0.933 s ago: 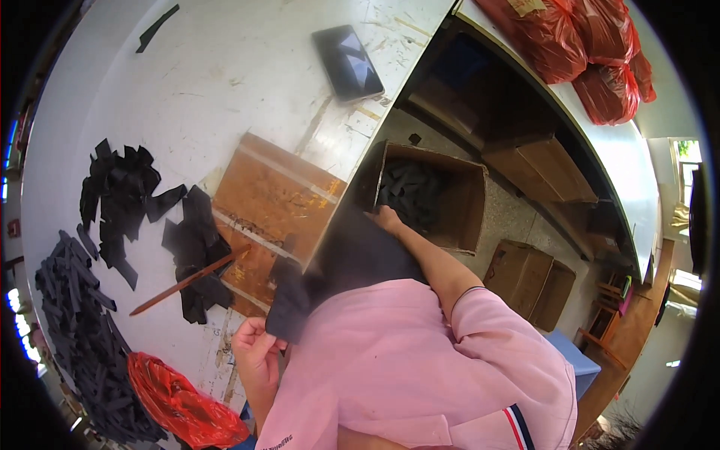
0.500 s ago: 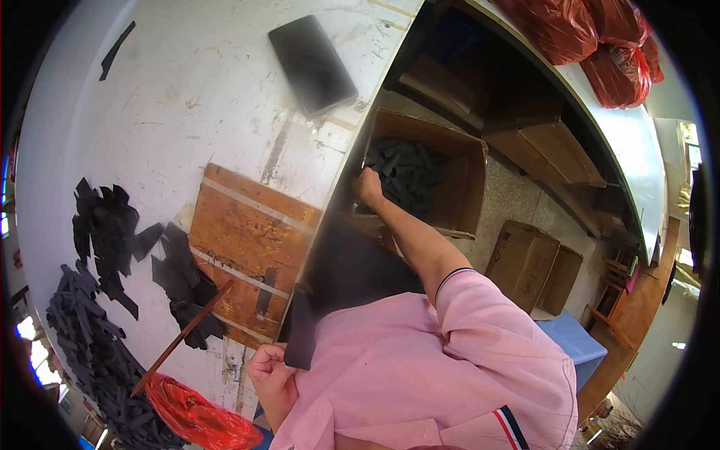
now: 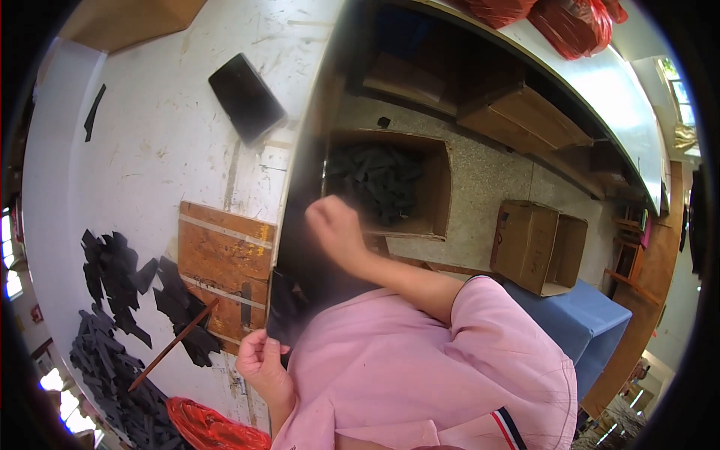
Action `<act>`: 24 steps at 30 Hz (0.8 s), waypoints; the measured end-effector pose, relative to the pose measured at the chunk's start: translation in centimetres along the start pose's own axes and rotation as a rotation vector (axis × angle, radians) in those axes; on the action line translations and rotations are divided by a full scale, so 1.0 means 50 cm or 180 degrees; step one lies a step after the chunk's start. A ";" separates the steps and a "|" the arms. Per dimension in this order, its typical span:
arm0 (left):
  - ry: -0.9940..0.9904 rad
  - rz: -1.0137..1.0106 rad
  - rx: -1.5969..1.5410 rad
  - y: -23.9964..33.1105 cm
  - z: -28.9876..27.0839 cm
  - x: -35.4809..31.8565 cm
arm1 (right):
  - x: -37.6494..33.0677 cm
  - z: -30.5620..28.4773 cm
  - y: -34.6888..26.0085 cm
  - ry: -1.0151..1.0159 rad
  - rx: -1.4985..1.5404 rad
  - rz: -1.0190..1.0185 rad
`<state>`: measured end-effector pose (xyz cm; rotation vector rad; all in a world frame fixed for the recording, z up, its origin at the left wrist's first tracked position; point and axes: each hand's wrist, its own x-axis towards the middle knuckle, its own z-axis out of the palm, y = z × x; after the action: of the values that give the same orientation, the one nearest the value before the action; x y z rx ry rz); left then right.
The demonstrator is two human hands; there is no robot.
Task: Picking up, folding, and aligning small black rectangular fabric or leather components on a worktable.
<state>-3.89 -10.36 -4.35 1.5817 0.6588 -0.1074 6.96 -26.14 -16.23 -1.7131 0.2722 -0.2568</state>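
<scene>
At the table's edge, my left hand (image 3: 262, 364) pinches the lower end of a black flexible piece (image 3: 283, 304), which hangs against the edge beside my pink shirt. My right hand (image 3: 336, 231) is over my dark lap, between the table and an open cardboard box (image 3: 444, 187). Its fingers are curled closed and a little blurred; what they hold, if anything, is hidden. Many dark cut pieces (image 3: 379, 176) lie heaped in that box. Left of my left hand, a worn brown board (image 3: 225, 232) with pale strips lies on the white table (image 3: 172, 142).
Black pieces (image 3: 112, 270) and a pile of dark strips (image 3: 112, 382) cover the table's left side. A thin brown stick (image 3: 172, 345) crosses them near a red plastic bag (image 3: 214, 427). A dark rectangular slab (image 3: 246, 97) lies farther off. Another carton (image 3: 529, 244) rests by a blue bin (image 3: 581, 319).
My right hand has come out of the cardboard box toward my lap and the table edge. My left hand still pinches the black piece. The view has shifted.
</scene>
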 end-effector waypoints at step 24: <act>-0.1019 0.0480 -0.1475 0.038 0.006 0.056 | -0.095 0.015 -0.160 -0.1536 0.0771 -0.0673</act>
<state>-0.58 -9.65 -3.97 1.1283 0.2838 -0.0856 3.01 -22.67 -8.53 -1.5090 -0.2866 -0.0224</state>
